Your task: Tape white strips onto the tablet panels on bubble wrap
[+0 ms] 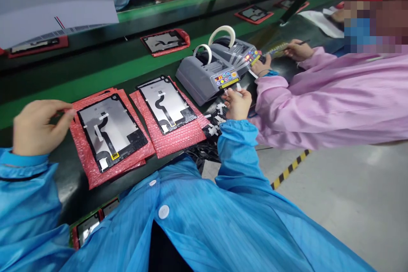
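My left hand (41, 127) is at the left corner of a tablet screen panel (119, 123) lying on a red bubble-wrap bag (83, 157). Thumb and forefinger nearly meet there; what they pinch, if anything, is too small to make out. A flat black flex cable (108, 139) crosses the panel's grey back. Beside it, a second screen panel (167, 104) rests on another red bubble-wrap bag (178, 142). My right hand (238, 103) is closed at the front of a grey tape dispenser (204, 78), with a white piece of tape (239, 87) at its fingertips.
Behind stands a second tape dispenser (234, 49). White tape scraps (218, 114) cling near my right hand. A co-worker's pink sleeve (302, 97) reaches in from the right. More panels on red bags (165, 41) lie along the green-edged line. A white sheet (57, 0) hangs upper left.
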Motion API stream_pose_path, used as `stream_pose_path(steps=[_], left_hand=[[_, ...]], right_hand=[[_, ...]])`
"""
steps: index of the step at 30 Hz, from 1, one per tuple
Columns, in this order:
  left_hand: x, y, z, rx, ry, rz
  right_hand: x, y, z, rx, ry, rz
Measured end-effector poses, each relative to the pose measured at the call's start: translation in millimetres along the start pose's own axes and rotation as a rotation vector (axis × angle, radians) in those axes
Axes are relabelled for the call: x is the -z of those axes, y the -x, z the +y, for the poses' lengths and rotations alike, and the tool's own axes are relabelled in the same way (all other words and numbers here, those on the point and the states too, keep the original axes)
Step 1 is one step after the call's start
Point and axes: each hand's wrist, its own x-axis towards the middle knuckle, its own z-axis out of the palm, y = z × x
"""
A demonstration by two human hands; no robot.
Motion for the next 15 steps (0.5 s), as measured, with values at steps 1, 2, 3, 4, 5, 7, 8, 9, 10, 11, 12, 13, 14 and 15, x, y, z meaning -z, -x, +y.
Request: stream_pose_path(steps=[1,2,3,4,5,7,8,9,10,11,12,13,14,15], left_hand=[[-11.1,-8,21,-0.012,0.028,0.011],[-20.2,-13,37,-0.037,0.069,0.015],[-27.7,-16,47,-0.061,0.111,0.001],[-34.0,-17,54,-0.085,0.156,-0.027],[-39.3,-16,59,-0.097,0.206,-0.060],[-48.9,-13,66,-0.092,0.330,-0.146],[-53.5,-11,72,-0.081,0.402,-0.192],[-58.2,-11,79,-0.066,0.475,-0.230],[-62.7,-11,87,-0.051,0.540,-0.260],[-67.1,-12,95,-0.044,0.592,-0.280],[-71.2,-14,103,-0.038,0.629,-0.299],[-74.9,-16,109,-0.036,0.660,-0.319],[-78.0,-18,113,-0.030,0.682,-0.338],[-80.5,-19,115,-0.017,0.699,-0.353]], right_hand=[[0,1,-1,0.012,-0.005,0.027],[0,3,-2,0.040,-0.003,0.055],[1,6,-3,0.087,0.009,0.076],[1,12,-5,0.151,0.031,0.081],[1,20,-8,0.225,0.062,0.064],[-3,42,-13,0.359,0.132,-0.058],[-8,56,-16,0.399,0.161,-0.167],[-15,72,-17,0.416,0.181,-0.300],[-23,87,-18,0.410,0.189,-0.450],[-33,102,-18,0.388,0.188,-0.599],[-44,117,-18,0.358,0.179,-0.741],[-55,130,-16,0.326,0.167,-0.866],[-66,141,-15,0.297,0.156,-0.970],[-75,150,-13,0.272,0.148,-1.053]])
